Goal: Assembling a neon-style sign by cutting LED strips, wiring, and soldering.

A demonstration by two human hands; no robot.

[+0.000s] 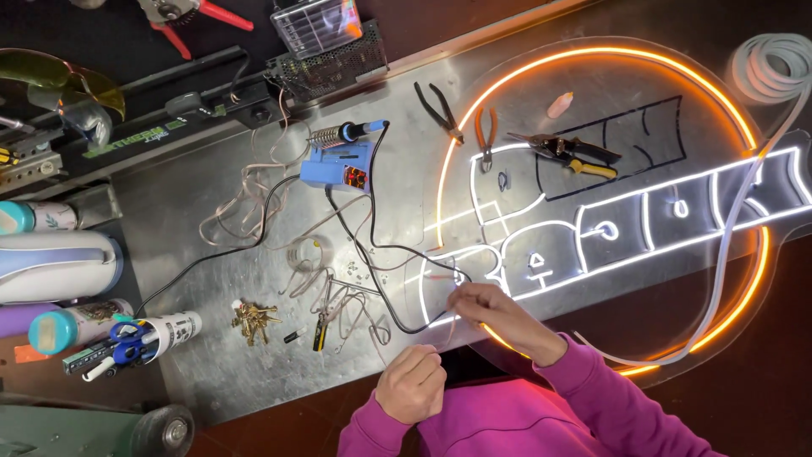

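Note:
A clear round sign panel [710,93] with a lit orange ring and white glowing strips lies on the steel bench. My right hand [499,311], in a magenta sleeve, rests at the panel's lower left edge and pinches thin wires [436,279] there. My left hand [412,382] is curled in a fist near the bench's front edge, and a thin clear wire seems to run up from it. A black cable [381,254] runs from the soldering station toward my right hand.
A blue soldering station [338,165] with its iron stands at mid-bench among tangled wires. Pliers [440,110], orange cutters [485,135] and snips [571,151] lie on or near the panel. Brass parts [254,320], a cup of pens [139,338], bottles and coiled tubing [774,68] surround the area.

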